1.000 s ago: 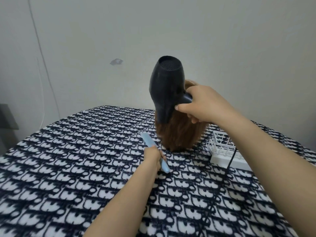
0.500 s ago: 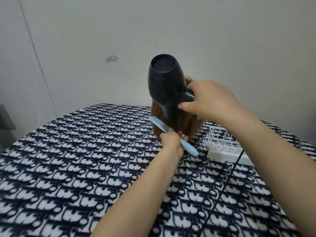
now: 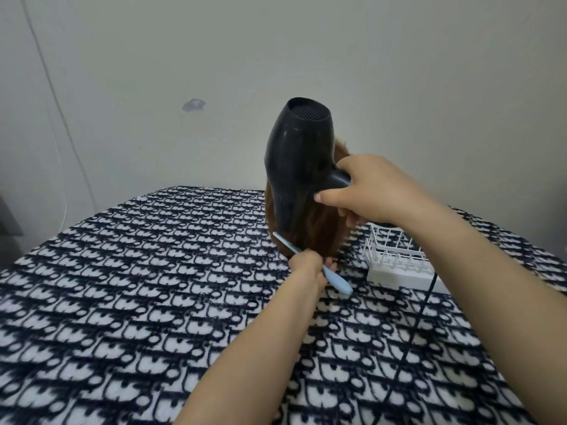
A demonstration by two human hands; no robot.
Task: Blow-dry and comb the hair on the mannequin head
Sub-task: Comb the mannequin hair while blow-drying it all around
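Black plastic hair dryer (image 3: 299, 167), handle wrapped by the right hand (image 3: 368, 188), points down close over the brown-haired mannequin head (image 3: 319, 237) on the patterned cloth (image 3: 153, 271). Left hand (image 3: 306, 266) pinches a pale blue plastic comb (image 3: 336, 279) at the hair ends, teeth seemingly engaged. A snagged tug could tip the head.

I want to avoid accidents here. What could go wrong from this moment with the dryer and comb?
1. The hair dryer, gripped by the right hand, sits very close to the hair; heat may concentrate on one patch.
2. Its cord runs past the white rack and might snag there.
3. The comb in the left hand could tug at the hair ends.
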